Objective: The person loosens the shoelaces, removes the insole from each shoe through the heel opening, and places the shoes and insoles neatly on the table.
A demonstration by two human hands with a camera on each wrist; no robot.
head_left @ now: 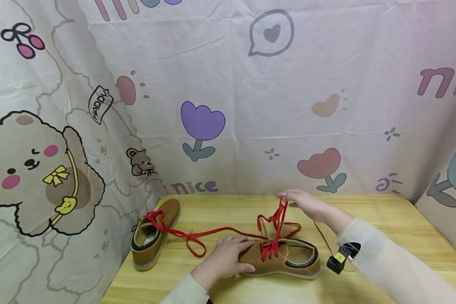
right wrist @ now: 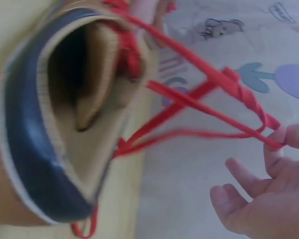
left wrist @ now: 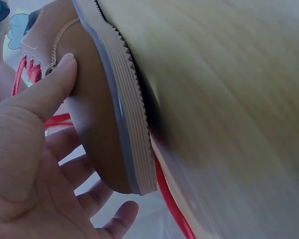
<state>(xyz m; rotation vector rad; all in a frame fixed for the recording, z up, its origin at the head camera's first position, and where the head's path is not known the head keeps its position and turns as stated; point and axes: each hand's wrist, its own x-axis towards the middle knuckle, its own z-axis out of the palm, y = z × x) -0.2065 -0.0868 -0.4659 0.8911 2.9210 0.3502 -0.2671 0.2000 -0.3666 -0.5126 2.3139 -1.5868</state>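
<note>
A brown shoe (head_left: 264, 264) with red laces lies sideways on the table, toe to the left. My left hand (head_left: 226, 257) grips its toe; in the left wrist view the thumb (left wrist: 62, 74) presses one side and the fingers curl on the other. Above the shoe my right hand (head_left: 305, 204) pinches a red shoelace (head_left: 279, 217) between thumb and forefinger, drawing it up taut. The right wrist view shows the lace (right wrist: 214, 114) stretched from the shoe opening to the fingertips, the other fingers loosely bent.
A second brown shoe (head_left: 150, 251) stands at the left, toe away. Its red lace (head_left: 213, 231) trails across the wooden table (head_left: 197, 207) to the first shoe. Behind the table hangs a printed cloth (head_left: 251, 84). A thin dark cord (head_left: 323, 236) lies by the right forearm.
</note>
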